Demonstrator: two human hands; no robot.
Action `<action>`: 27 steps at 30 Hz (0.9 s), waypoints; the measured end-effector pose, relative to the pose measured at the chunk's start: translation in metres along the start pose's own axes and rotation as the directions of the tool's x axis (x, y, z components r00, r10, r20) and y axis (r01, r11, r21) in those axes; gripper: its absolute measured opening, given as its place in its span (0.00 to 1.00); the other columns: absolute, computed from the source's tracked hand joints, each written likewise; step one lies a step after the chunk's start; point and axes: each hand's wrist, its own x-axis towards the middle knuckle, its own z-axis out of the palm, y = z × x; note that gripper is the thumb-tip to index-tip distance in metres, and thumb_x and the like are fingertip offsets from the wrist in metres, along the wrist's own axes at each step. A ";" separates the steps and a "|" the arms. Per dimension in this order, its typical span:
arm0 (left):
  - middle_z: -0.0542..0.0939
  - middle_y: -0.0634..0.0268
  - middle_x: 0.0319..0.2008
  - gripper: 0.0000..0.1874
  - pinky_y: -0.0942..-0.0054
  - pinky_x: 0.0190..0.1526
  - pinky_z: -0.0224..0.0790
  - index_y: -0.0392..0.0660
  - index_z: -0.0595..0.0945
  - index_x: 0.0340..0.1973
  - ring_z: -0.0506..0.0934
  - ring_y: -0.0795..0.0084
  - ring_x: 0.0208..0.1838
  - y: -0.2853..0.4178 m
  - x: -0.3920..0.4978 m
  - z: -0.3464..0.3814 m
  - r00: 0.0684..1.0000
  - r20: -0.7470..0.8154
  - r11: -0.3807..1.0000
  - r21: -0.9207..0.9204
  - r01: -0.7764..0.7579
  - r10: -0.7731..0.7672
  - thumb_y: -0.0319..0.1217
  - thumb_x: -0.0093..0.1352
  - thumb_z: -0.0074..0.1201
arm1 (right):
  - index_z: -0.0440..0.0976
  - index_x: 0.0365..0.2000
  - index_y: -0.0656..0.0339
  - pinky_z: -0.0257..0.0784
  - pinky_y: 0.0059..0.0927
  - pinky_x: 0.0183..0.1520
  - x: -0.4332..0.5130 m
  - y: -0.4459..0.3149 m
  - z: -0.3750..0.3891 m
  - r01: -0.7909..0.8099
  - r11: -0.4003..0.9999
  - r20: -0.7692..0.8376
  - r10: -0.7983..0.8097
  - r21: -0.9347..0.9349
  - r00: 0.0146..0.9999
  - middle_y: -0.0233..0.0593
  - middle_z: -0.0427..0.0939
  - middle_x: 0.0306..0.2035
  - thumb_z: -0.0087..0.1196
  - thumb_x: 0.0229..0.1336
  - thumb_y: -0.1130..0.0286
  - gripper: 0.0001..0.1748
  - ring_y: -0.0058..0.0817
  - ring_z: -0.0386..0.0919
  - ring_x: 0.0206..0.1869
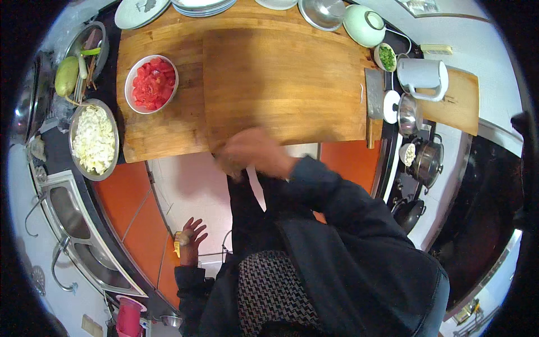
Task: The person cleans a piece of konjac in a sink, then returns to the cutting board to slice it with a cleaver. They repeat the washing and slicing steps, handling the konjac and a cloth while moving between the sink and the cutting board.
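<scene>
My right hand [254, 151], blurred, reaches over the near edge of a wooden cutting board [294, 84]. Its fingers point left and down, and blur hides whether they hold anything. Low beside the orange cabinet doors, my left hand [192, 236] is away from the board with its fingers spread. A white bowl of cut red tomato [153, 84] sits on the left part of the wooden surface. Along the board's right edge lies a cleaver [374, 94], its wooden handle toward me. A small whitish strip [361, 93] rests just left of the blade.
Chopped pale cabbage fills a metal basin [94, 177] at left, below a green gourd [66, 76]. Stacked plates [202, 12], a metal bowl [322, 14] and an upturned pale green bowl [364, 26] line the back. At right stand chopped greens [386, 57], a white pitcher [421, 73] and pots [427, 164].
</scene>
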 end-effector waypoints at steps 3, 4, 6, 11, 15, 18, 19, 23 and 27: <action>0.74 0.52 0.67 0.33 0.55 0.62 0.72 0.44 0.64 0.73 0.76 0.56 0.65 -0.033 -0.013 -0.027 0.995 -0.084 0.998 -0.037 0.053 -0.056 0.46 0.78 0.47 | 0.78 0.50 0.64 0.70 0.29 0.40 -0.074 -0.019 -0.113 -0.509 0.859 -0.397 0.452 -0.046 0.799 0.33 0.75 0.33 0.50 0.73 0.67 0.13 0.26 0.72 0.36; 0.74 0.52 0.67 0.33 0.54 0.62 0.72 0.44 0.64 0.73 0.76 0.56 0.65 -0.048 -0.020 -0.035 0.989 -0.119 0.994 -0.075 0.076 -0.084 0.47 0.78 0.47 | 0.77 0.49 0.68 0.67 0.25 0.32 -0.089 -0.017 -0.130 -0.580 0.800 -0.594 0.542 0.149 0.594 0.30 0.72 0.25 0.48 0.77 0.67 0.14 0.20 0.68 0.28; 0.74 0.52 0.67 0.33 0.53 0.61 0.73 0.45 0.64 0.73 0.77 0.56 0.64 -0.073 -0.036 -0.048 0.950 -0.235 0.975 -0.134 0.178 -0.205 0.47 0.77 0.48 | 0.76 0.52 0.65 0.68 0.31 0.46 -0.106 -0.005 -0.119 -0.556 0.780 -0.469 0.621 0.287 0.628 0.36 0.74 0.38 0.46 0.76 0.67 0.15 0.26 0.71 0.41; 0.75 0.51 0.66 0.32 0.53 0.60 0.75 0.46 0.64 0.73 0.77 0.55 0.64 -0.094 -0.070 -0.038 0.970 -0.179 0.985 0.013 0.171 -0.166 0.47 0.78 0.48 | 0.81 0.47 0.58 0.67 0.48 0.63 -0.023 -0.012 0.074 -0.226 0.953 -0.326 0.152 -0.201 0.933 0.45 0.79 0.49 0.55 0.60 0.70 0.15 0.46 0.74 0.56; 0.75 0.52 0.66 0.33 0.53 0.60 0.76 0.43 0.62 0.74 0.78 0.57 0.63 -0.092 -0.087 -0.035 0.995 -0.098 0.976 0.218 0.006 0.016 0.48 0.80 0.45 | 0.80 0.47 0.59 0.72 0.42 0.57 0.047 -0.049 0.052 0.085 0.996 -0.166 -0.081 0.018 0.983 0.38 0.78 0.52 0.59 0.64 0.66 0.13 0.37 0.76 0.54; 0.72 0.55 0.68 0.30 0.53 0.64 0.73 0.49 0.64 0.73 0.74 0.55 0.68 -0.136 -0.119 -0.061 0.972 -0.233 0.999 -0.022 0.024 -0.028 0.48 0.80 0.43 | 0.73 0.57 0.61 0.71 0.41 0.61 -0.004 -0.035 -0.072 -0.192 0.764 -0.176 0.372 0.616 0.912 0.42 0.77 0.55 0.54 0.69 0.68 0.19 0.38 0.75 0.57; 0.72 0.53 0.68 0.29 0.53 0.65 0.73 0.51 0.65 0.73 0.74 0.53 0.68 -0.163 -0.130 -0.072 0.939 -0.326 0.994 -0.044 0.096 -0.105 0.48 0.81 0.42 | 0.71 0.60 0.63 0.70 0.41 0.64 -0.032 -0.020 -0.108 -0.225 0.863 -0.321 0.393 0.452 0.862 0.44 0.77 0.57 0.52 0.70 0.69 0.21 0.40 0.75 0.59; 0.75 0.51 0.64 0.33 0.48 0.63 0.72 0.49 0.62 0.74 0.76 0.48 0.65 -0.297 -0.170 -0.096 0.899 -0.358 0.966 -0.143 0.215 -0.253 0.46 0.78 0.48 | 0.70 0.63 0.65 0.64 0.46 0.70 -0.123 0.051 -0.152 -0.554 0.747 -0.603 0.262 -0.367 0.753 0.57 0.71 0.64 0.50 0.69 0.72 0.24 0.53 0.69 0.67; 0.75 0.48 0.64 0.34 0.48 0.63 0.73 0.46 0.60 0.74 0.76 0.47 0.64 -0.348 -0.185 -0.091 0.949 -0.220 0.951 -0.262 0.164 -0.224 0.43 0.77 0.50 | 0.68 0.66 0.60 0.65 0.46 0.69 -0.063 0.083 -0.127 -0.408 0.763 -0.431 0.189 -0.501 0.882 0.56 0.68 0.66 0.54 0.63 0.79 0.30 0.56 0.67 0.68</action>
